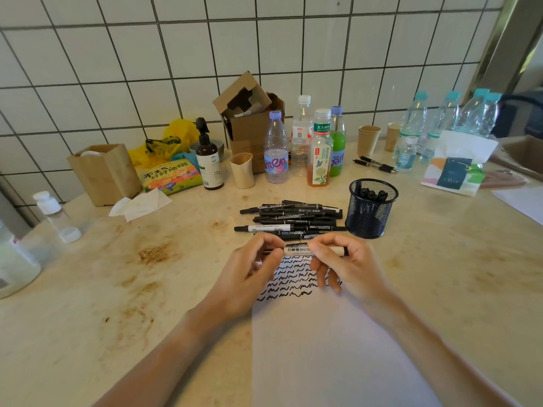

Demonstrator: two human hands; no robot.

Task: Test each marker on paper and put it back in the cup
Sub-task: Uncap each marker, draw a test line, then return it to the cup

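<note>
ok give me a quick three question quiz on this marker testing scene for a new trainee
1. True or false: both hands hold the same marker.
2. Where is the mesh cup relative to the pile of markers? A) to its left B) to its right C) on top of it
3. Fill in: the paper under the hands carries rows of black ____.

Key:
1. True. The left hand and right hand each grip one end, above the paper.
2. B. It stands upright with a few markers already inside.
3. Squiggles, all near the paper's far end.
</note>
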